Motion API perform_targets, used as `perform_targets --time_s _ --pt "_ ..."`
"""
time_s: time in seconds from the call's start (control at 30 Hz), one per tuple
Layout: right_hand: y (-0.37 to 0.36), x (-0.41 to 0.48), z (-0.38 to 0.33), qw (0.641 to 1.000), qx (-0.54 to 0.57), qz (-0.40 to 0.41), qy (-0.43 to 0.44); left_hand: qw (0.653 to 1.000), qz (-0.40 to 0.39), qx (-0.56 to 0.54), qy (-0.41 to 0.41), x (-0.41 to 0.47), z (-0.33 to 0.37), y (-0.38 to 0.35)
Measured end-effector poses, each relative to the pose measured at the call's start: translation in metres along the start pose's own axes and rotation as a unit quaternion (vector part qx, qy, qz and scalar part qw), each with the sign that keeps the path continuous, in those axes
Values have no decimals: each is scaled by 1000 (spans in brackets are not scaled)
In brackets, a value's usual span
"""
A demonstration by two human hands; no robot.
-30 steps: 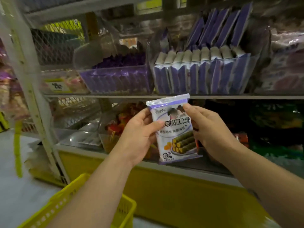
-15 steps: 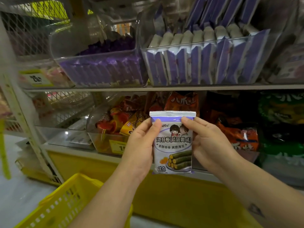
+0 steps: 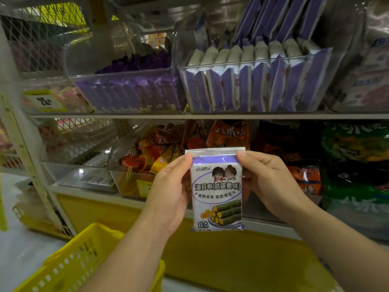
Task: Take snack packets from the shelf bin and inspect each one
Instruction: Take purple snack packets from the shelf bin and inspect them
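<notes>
1. I see a flat, glossy packet (image 3: 216, 192), rectangular, white and purple, with a crimped seal. It is held in front of the lower shelf (image 3: 94, 193).
2. Its long axis stands upright, seal on top, printed face towards me.
3. The left hand (image 3: 168, 194) pinches its upper left edge with the thumb on the front. The right hand (image 3: 271, 186) pinches the upper right corner the same way.
4. Above, a clear rigid bin (image 3: 231, 64) holds purple-and-white packs (image 3: 242, 89) standing on edge in rows.
5. The left bin (image 3: 126, 75), also clear, holds dark purple packs (image 3: 130, 95).
6. Behind the packet, a lower bin (image 3: 134, 184) holds crinkled orange and red packs (image 3: 147, 152).
7. A yellow slotted plastic basket (image 3: 69, 264) sits at lower left.
</notes>
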State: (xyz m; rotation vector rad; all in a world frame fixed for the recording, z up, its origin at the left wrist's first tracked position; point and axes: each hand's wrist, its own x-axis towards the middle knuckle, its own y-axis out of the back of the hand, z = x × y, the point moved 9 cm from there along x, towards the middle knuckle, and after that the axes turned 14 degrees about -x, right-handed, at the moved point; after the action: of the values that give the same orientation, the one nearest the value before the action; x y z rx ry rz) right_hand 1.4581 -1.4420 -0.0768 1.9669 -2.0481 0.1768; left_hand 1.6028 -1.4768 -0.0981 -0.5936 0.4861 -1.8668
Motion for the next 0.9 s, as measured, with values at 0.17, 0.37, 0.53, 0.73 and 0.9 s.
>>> perform_targets --time_s 0.17,0.37,0.53,0.73,0.9 --pt "-24 -14 24 974 -31 -197 -109 996 65 -64 16 0 -1 10" --pt "-37 -33 33 943 44 -264 -197 990 24 -26 137 -3 -10 15" --pt "-29 -33 32 943 90 -227 -226 968 -104 -14 229 -16 -18 2" --pt "-26 -33 34 945 75 -219 -231 963 -118 -50 237 -19 -22 0" --pt "-10 -16 30 984 -60 -85 -146 998 18 35 46 -6 -5 12"
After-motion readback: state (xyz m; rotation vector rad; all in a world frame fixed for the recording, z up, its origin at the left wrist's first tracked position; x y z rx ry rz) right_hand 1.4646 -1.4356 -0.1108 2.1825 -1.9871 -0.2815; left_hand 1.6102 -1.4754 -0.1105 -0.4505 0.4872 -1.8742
